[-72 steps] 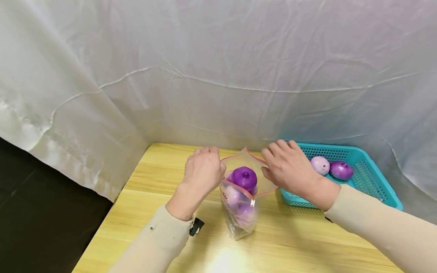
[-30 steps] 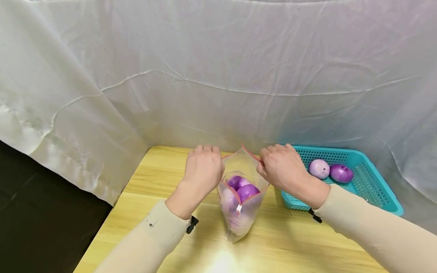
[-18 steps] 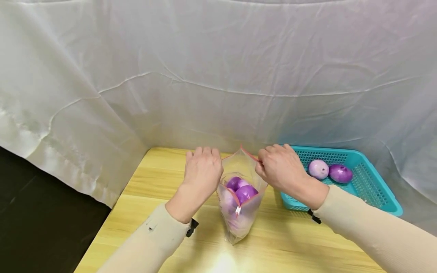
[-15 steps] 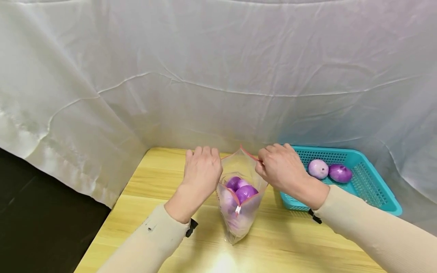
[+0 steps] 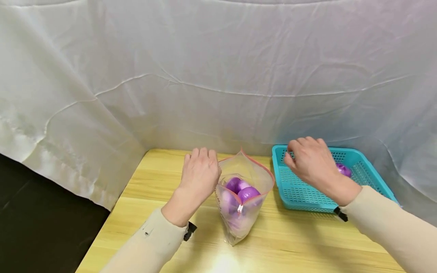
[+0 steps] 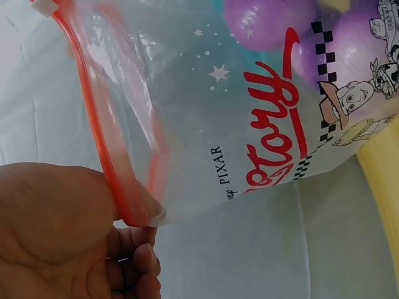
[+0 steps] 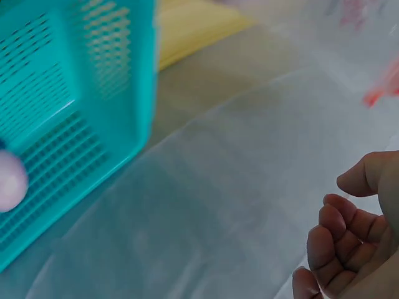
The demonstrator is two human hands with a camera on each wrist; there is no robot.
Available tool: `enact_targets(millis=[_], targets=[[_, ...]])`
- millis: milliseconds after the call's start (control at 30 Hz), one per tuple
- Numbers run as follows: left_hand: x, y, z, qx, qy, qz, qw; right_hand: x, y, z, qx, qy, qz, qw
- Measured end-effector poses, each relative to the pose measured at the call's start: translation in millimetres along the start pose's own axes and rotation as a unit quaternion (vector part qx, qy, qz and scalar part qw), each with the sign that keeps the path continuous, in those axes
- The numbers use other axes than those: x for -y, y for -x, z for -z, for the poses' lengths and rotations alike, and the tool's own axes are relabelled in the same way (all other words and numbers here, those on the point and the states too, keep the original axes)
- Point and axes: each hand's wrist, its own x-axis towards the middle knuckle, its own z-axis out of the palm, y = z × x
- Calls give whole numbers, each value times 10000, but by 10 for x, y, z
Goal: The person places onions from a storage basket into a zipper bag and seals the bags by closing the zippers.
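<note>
A clear zip bag (image 5: 239, 223) with a red zip edge stands with its mouth wide, several purple onions (image 5: 248, 193) inside. My left hand (image 5: 200, 170) pinches the bag's left rim between thumb and fingers, as the left wrist view confirms. Over the turquoise basket (image 5: 293, 201) hovers my right hand (image 5: 312, 161), its fingers loosely curled round nothing. Behind that hand a dark purple onion (image 5: 344, 170) shows in part. A pale onion (image 7: 11, 180) appears in the basket in the right wrist view; the hand hides it from the head view.
A yellow wooden table (image 5: 153, 182) carries the bag and basket, its left edge bordering a dark floor (image 5: 41, 212). Whitish cloth (image 5: 218, 76) hangs behind the table. The white zip slider (image 5: 240, 208) sits at the front of the bag mouth.
My right hand has let go of the bag's right rim and moved right over the basket. The left hand kept its grip. Earlier, the uppermost onion settled lower in the bag.
</note>
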Motion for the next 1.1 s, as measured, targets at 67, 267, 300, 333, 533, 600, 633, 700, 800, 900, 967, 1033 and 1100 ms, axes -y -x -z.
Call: enact_targets(millis=[67, 267, 300, 333, 533, 600, 633, 700, 800, 900, 967, 1033, 1100], targets=[[8, 8, -2, 3, 47, 43, 10000, -155, 54, 15, 93, 133, -64, 9998], [14, 45, -9, -208, 70, 89, 9997, -582, 242, -38, 165, 515, 73, 9985], [14, 50, -10, -244, 72, 94, 9996, -640, 270, -55, 202, 574, 99, 9981], [15, 54, -9, -265, 92, 104, 9996, -695, 295, -70, 245, 642, 117, 9976], [28, 79, -16, -215, 302, 199, 9991, -1002, 457, -172, 637, 871, 20, 9942], [34, 86, -22, -167, 368, 232, 9989, -1099, 509, -210, 748, 941, -7, 9927], [37, 88, -26, -148, 395, 244, 9988, -1147, 534, -229, 788, 994, -6, 9919], [41, 94, -32, -121, 435, 265, 9986, -1240, 579, -270, 871, 1106, 9, 9900], [43, 104, -39, -108, 480, 278, 9984, -1355, 633, -318, 977, 1245, 40, 9874], [43, 115, -45, -120, 502, 272, 9983, -1435, 679, -357, 1124, 1313, 63, 9849], [45, 125, -43, -94, 519, 282, 9982, -1480, 698, -393, 1190, 1331, 110, 9839], [48, 131, -41, -44, 546, 305, 9980, -1527, 718, -436, 1191, 1339, 198, 9836], [50, 135, -39, 42, 585, 327, 9977, -1584, 739, -489, 1157, 1376, 305, 9832]])
